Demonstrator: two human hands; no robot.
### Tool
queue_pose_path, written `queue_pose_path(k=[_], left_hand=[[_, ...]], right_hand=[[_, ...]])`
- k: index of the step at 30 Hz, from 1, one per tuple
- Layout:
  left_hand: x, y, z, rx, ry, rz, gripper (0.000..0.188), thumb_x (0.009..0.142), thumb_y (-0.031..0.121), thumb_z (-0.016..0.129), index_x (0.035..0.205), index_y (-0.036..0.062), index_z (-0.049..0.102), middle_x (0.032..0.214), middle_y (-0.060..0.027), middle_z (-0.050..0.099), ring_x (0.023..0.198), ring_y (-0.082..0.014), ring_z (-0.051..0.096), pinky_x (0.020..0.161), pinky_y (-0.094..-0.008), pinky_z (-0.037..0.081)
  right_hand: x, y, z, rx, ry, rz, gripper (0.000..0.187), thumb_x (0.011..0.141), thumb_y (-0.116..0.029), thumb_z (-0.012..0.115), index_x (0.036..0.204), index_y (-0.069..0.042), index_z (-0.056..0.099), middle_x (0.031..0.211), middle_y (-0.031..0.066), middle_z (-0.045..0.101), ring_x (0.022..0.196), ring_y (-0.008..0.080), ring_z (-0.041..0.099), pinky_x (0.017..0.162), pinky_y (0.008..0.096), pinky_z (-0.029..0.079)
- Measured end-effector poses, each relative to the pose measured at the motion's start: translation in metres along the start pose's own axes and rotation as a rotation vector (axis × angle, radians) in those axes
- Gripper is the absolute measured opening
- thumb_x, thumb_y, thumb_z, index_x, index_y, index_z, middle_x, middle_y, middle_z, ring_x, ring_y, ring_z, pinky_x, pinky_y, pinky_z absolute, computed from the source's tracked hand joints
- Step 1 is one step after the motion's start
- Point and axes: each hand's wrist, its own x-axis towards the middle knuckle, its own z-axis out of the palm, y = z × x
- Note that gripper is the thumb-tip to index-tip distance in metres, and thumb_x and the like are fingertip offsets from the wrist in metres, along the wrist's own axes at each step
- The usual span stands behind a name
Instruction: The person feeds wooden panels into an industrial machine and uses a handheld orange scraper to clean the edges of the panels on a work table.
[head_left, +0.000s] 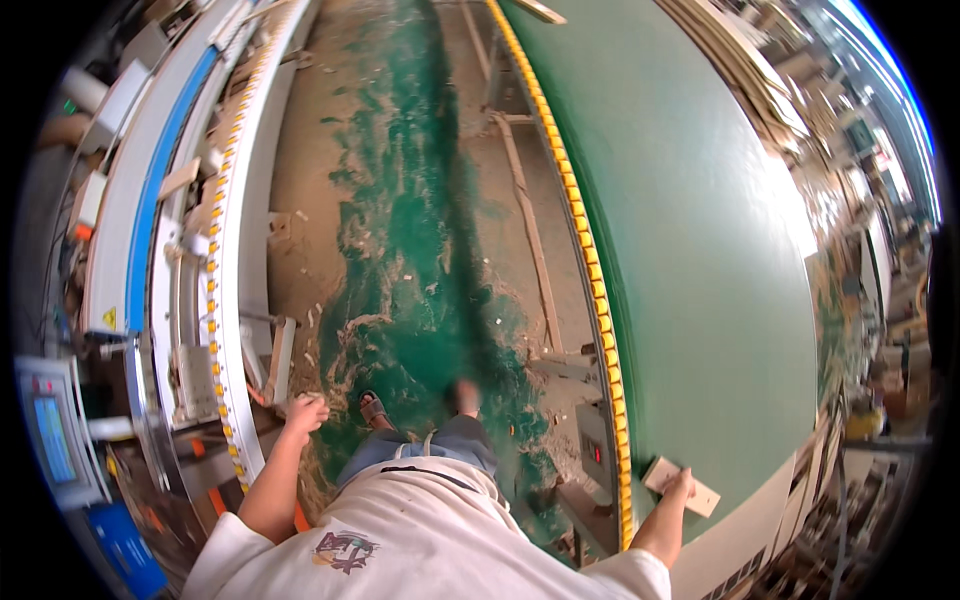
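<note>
My right hand [681,485] grips a small pale wooden board [704,498] by its middle. The board is flat and oblong, with small dark marks or holes near its ends. It is at the near end of a wide green conveyor belt [700,270]; whether it rests on the belt or is just above it, I cannot tell. On the other side, my left hand [307,412] hangs beside the white machine rail with its fingers curled in, and nothing shows in it.
Yellow rollers [575,205] line the belt's near edge. At left runs a long machine with a white rail [232,200], a blue strip [170,170] and a control screen [55,440]. Sawdust and scraps litter the green-painted floor [410,230]. Stacked boards [745,60] lie beyond the belt.
</note>
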Motion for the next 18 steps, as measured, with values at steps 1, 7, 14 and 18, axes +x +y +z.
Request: queue_pose_path(k=[1, 7, 14, 18], left_hand=[[-0.016, 0.005, 0.014, -0.007, 0.023, 0.031, 0.032, 0.104, 0.033, 0.061, 0.114, 0.0029, 0.070, 0.095, -0.0052, 0.074, 0.079, -0.0142, 0.068, 0.066, -0.0300, 0.049], [-0.100, 0.107, 0.117, 0.288, -0.177, 0.271, 0.033, 0.102, 0.030, 0.066, 0.091, -0.0007, 0.071, 0.078, -0.0065, 0.070, 0.060, -0.0145, 0.063, 0.061, -0.0320, 0.050], [-0.129, 0.176, 0.139, -0.394, -0.466, 0.503, 0.064, 0.104, 0.023, 0.066, 0.157, 0.0024, 0.038, 0.144, -0.0179, 0.057, 0.126, -0.0246, 0.060, 0.092, -0.0354, 0.057], [-0.122, 0.144, 0.051, -0.791, -0.056, 0.544, 0.046, 0.102, 0.029, 0.069, 0.137, 0.0031, 0.054, 0.119, -0.0115, 0.068, 0.101, -0.0213, 0.070, 0.083, -0.0359, 0.059]], right_hand=[[-0.009, -0.009, 0.012, -0.119, -0.027, -0.055, 0.091, 0.089, -0.041, 0.075, 0.155, -0.004, 0.024, 0.144, 0.0166, 0.058, 0.124, 0.0340, 0.062, 0.104, 0.0466, 0.053], [-0.100, -0.049, 0.092, -0.121, -0.838, -0.756, 0.075, 0.085, -0.012, 0.073, 0.151, -0.004, 0.039, 0.114, 0.0131, 0.063, 0.101, 0.0277, 0.062, 0.093, 0.0416, 0.053], [-0.497, 0.094, 0.143, -0.374, -2.047, -0.996, 0.079, 0.083, 0.002, 0.074, 0.153, -0.004, 0.037, 0.140, 0.0152, 0.051, 0.126, 0.0241, 0.053, 0.098, 0.0379, 0.051], [-0.661, 0.227, 0.088, -0.640, -2.024, -1.987, 0.088, 0.074, -0.015, 0.081, 0.153, -0.006, 0.043, 0.147, 0.0271, 0.048, 0.134, 0.0444, 0.051, 0.108, 0.0462, 0.048]])
